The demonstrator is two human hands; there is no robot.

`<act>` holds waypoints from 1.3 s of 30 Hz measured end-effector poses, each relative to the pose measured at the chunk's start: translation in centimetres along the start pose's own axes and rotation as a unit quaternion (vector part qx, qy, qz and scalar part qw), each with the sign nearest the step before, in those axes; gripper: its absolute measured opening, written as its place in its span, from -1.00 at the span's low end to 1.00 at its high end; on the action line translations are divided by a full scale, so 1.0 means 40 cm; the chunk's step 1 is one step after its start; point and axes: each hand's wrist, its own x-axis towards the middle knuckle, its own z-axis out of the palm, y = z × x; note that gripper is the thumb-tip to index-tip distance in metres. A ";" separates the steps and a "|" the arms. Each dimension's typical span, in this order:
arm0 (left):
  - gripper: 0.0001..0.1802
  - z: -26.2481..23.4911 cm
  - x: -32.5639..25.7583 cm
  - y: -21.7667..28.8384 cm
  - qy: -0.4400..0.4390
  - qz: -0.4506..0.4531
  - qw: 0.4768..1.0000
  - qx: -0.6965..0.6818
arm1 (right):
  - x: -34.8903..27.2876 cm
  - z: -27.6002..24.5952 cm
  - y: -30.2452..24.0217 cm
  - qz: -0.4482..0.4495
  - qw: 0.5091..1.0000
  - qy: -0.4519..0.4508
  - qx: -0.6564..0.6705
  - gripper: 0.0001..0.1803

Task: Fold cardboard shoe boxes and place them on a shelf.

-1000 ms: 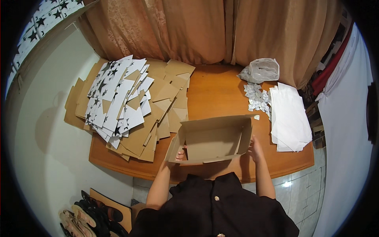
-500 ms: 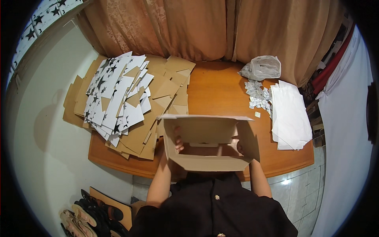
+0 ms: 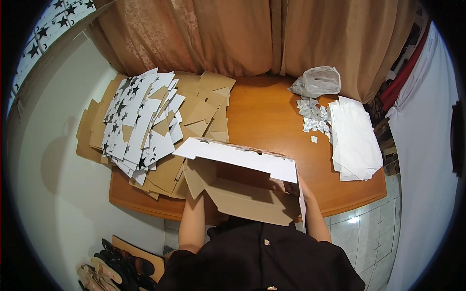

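Note:
A cardboard box (image 3: 252,195), white with black stars outside and plain brown inside, is held up in front of my chest above the table's near edge. Its open side faces up toward me, and a white flap (image 3: 233,156) stretches along the far rim. My right hand (image 3: 290,188) grips the right end, with fingers partly showing inside the wall. On the other side, my left forearm (image 3: 193,220) reaches up to the box's left end, where the wall hides the hand and its fingers.
Flat star-printed and brown cardboard blanks (image 3: 141,116) lie piled at the table's left. On the right are white paper sheets (image 3: 357,140), small silvery packets (image 3: 314,116) and a clear plastic bag (image 3: 318,81). Shoes (image 3: 114,264) stand on the floor at lower left.
The box has tilted and turned, its white outer flap coming into sight and its left end shifting left. My left fingers, seen inside it before, are hidden now.

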 end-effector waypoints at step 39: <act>-0.48 -0.274 0.102 -0.142 0.124 0.083 0.970 0.190 | 0.035 -0.129 0.112 -0.173 0.974 0.128 0.066 -0.66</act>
